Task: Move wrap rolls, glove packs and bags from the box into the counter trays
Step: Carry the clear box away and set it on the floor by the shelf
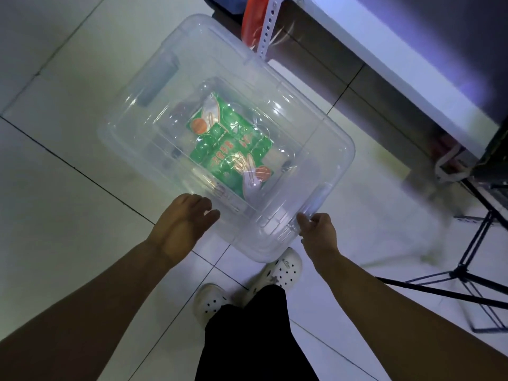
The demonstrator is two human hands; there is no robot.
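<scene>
**Clear box gripped at its near edge, contents not yet unloaded**

A clear plastic storage box (225, 138) was seen on the pale tiled floor (55, 188), set at a slant just beside the counter's edge (384, 64). Whether a lid was on it could not be told through the glare. Inside, a green printed pack (229, 145) was seen lying flat at the bottom, its film glossy, with glove-like hand pictures on it; it was judged a glove pack. Other pale, see-through shapes beside it were too faint to be named.

The right hand (316, 229) was closed on the box's near rim, thumb and fingers pinching the corner. The left hand (184, 218) was laid loosely curled against the near wall, touching it, nothing gripped.

The step in hand was judged to be the opening one: the box being taken hold of or positioned, nothing yet moved out. The counter trays were not in view. The next move was judged to call for a firm two-handed hold, since the walls were smooth, slick and rounded at the corners, or a reach in for the green pack.

Outward, white perforated clogs (247, 287) were seen below the box and black tripod legs (467, 257) to the right.
</scene>
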